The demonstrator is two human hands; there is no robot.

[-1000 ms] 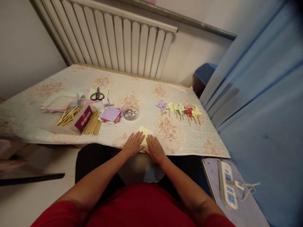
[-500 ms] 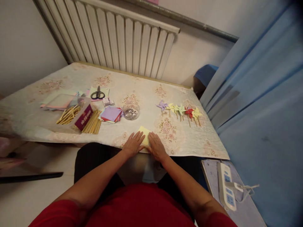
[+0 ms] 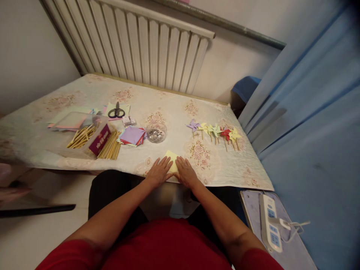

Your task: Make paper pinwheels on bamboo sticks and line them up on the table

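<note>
A piece of yellow paper (image 3: 172,159) lies flat near the table's front edge. My left hand (image 3: 159,172) presses on its left side with fingers stretched out. From the right, my right hand (image 3: 185,171) rests flat over the other side, its thumb close to the left thumb. Both hands cover the paper's side edges, so its full shape is hidden. Beyond the left hand are a stack of coloured paper squares (image 3: 132,135) and a clear round dish of small shiny metal pieces (image 3: 156,134). Several paper pinwheels on sticks (image 3: 215,131) lie to the right.
A clear plastic box (image 3: 84,144) of thin wooden sticks stands at left, with more sticks (image 3: 109,145) beside it. Black scissors (image 3: 116,111) lie on paper behind. A power strip (image 3: 270,223) sits at lower right, by a blue curtain (image 3: 309,142). A radiator (image 3: 143,45) lines the wall.
Both hands stay flat on the yellow paper, with barely any movement. The right hand's fingers have shifted very slightly. The view itself has moved a little.
</note>
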